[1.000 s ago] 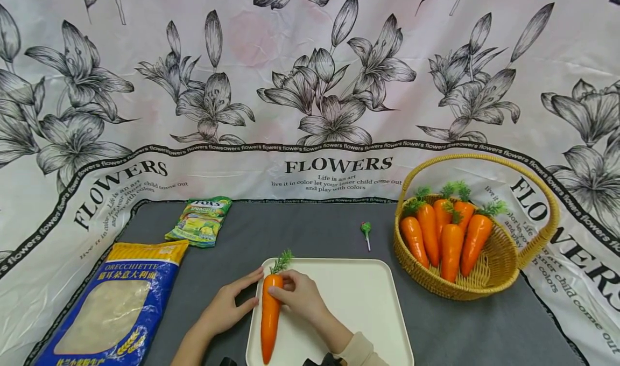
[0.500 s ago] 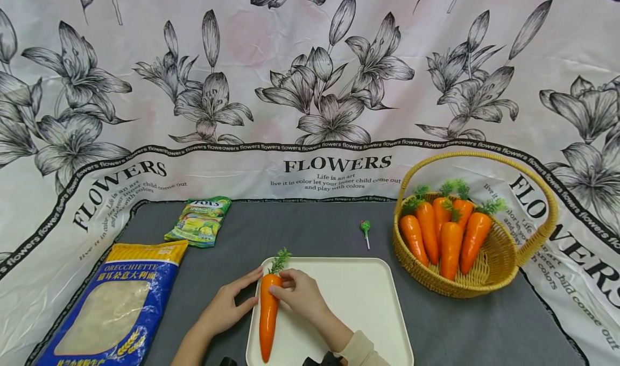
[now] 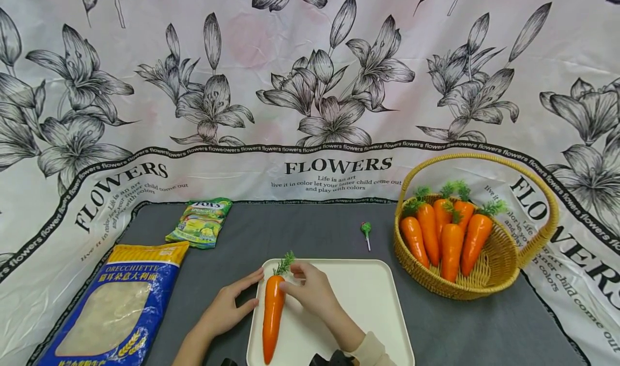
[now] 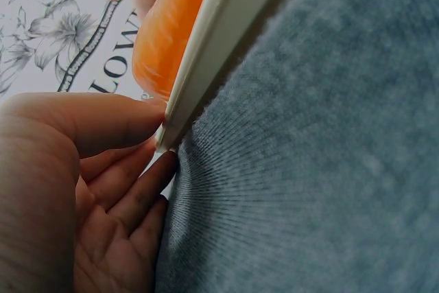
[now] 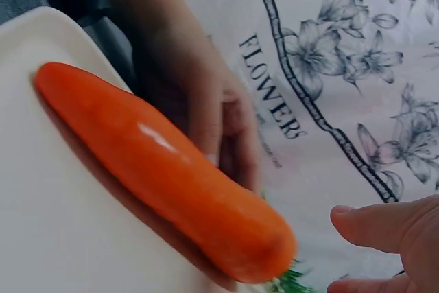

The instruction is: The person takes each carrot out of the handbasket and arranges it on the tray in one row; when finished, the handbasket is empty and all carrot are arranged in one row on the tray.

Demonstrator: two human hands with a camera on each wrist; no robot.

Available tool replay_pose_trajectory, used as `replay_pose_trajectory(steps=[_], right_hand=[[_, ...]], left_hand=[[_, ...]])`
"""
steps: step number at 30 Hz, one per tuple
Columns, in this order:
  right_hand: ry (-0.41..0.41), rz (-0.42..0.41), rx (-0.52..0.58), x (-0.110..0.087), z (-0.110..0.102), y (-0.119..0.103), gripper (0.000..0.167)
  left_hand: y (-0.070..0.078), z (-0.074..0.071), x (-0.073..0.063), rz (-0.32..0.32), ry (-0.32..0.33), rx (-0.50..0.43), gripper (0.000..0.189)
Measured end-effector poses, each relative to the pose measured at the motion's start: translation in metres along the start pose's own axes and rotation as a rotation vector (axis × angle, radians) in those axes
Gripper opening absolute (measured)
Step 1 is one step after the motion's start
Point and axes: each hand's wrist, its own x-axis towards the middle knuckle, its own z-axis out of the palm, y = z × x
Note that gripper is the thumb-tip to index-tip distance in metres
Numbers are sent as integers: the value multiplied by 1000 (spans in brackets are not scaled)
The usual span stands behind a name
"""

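At the near edge, a cream sleeve (image 3: 372, 350) runs up to the right hand (image 3: 317, 293), which hovers over a cream tray (image 3: 358, 307). An orange carrot (image 3: 273, 317) lies lengthwise along the tray's left side, its tip toward the person and its feathery green top at the far rim. The right fingers are parted from the thumb, just beside the carrot's thick end. The left hand (image 3: 225, 308) rests against the tray's left edge, thumb and fingers spread wide and touching it. Smooth grey cloth covers the bench (image 3: 455, 333); close by the left hand its weave shows fine ridges.

To the left sits a blue-and-yellow bag of orecchiette (image 3: 104, 312). To the right, a yellow wicker basket (image 3: 431, 281) holds six carrots (image 3: 451, 250). Farther back lie a green-topped lollipop (image 3: 366, 231) and a green-and-yellow candy bag (image 3: 199, 223). Behind everything, a pale backdrop (image 3: 290, 37) hangs, printed with black lilies and "FLOWERS".
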Motion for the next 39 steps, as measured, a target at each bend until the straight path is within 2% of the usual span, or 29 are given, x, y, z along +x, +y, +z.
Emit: replay_pose_trajectory(steps=[6,13,21,24,30,39], right_hand=[[27,-45,15,1,-18,0,52],[25,-112,85,3,-43,2,51],[85,-85,139,0,-72,-3,51],[106,-90,123,0,-83,0,53],[143,-120,90,0,-109,6,55],[218,-61,63,-5,-152,22,58]], left_hand=[[1,0,1,-12,-7,-1,51],[2,2,0,-31,-2,6,51],[0,3,-1,14,20,-12,49],[-1,3,-1,26,22,-10,49],[-3,2,-1,10,23,-10,50],[-2,2,-1,40,28,-6,49]])
